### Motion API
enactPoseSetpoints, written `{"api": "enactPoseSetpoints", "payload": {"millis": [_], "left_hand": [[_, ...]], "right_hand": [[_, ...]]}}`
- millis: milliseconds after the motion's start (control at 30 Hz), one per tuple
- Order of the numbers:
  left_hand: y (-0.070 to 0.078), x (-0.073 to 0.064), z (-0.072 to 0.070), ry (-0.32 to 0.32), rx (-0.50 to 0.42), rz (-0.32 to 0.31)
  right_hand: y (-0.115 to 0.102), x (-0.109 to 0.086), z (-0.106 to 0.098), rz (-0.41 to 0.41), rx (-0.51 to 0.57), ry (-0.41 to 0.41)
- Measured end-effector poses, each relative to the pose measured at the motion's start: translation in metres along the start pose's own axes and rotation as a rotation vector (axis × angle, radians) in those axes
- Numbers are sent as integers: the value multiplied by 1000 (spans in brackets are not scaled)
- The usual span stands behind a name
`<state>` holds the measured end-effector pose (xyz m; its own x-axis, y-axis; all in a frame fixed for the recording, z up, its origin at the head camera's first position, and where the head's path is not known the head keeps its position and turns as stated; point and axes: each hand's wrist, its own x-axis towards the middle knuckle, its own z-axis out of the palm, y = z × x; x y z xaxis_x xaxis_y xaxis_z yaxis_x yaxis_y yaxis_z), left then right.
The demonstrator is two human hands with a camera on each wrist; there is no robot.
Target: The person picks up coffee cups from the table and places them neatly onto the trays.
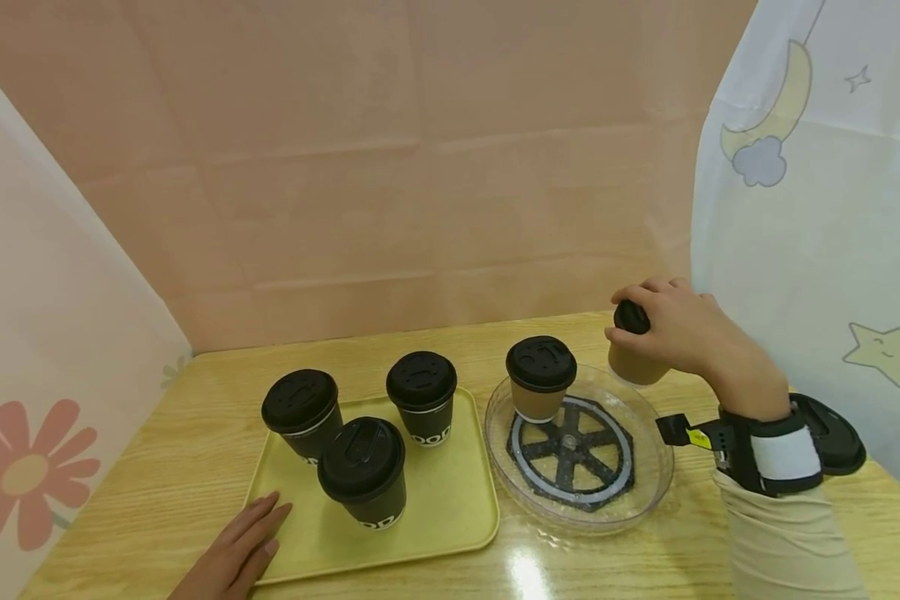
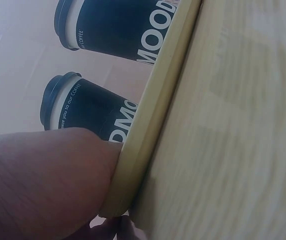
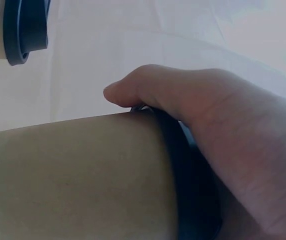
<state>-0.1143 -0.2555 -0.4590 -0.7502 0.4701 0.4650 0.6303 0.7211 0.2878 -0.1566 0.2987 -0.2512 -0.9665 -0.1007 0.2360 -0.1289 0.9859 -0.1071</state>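
Observation:
My right hand [image 1: 671,329] grips a brown paper coffee cup [image 1: 633,364] by its black lid, beyond the right rear rim of a round clear tray [image 1: 663,492]. In the right wrist view, the thumb lies along the lid edge of this cup [image 3: 78,175]. Another brown cup [image 1: 537,400] stands upright on the clear tray's left rear side. Fingers of my left hand [image 1: 232,550] rest over the front left corner of a yellow tray [image 1: 450,533]. On that tray stand three black lidded cups [image 1: 378,500], lettered in white.
A black wheel-like pattern with spokes [image 1: 570,454] shows in the clear tray. Beside the right wrist strap, a black lid-like object [image 1: 832,437] lies partly hidden. Fabric hangings [image 1: 420,167] enclose the wooden table [image 1: 157,467] at the back and both sides.

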Motion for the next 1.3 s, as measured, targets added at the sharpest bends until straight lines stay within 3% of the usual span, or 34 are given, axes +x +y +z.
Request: {"api": "enactPoseSetpoints", "payload": {"millis": [600, 867, 1300], "left_hand": [[-1, 1, 3, 27, -11, 47], [0, 1, 2, 7, -13, 2], [1, 1, 2, 8, -6, 8]], "right_hand": [[-12, -2, -4, -76, 32, 7], [-18, -4, -5, -130, 38, 17], [-31, -9, -7, -157, 36, -9]]}}
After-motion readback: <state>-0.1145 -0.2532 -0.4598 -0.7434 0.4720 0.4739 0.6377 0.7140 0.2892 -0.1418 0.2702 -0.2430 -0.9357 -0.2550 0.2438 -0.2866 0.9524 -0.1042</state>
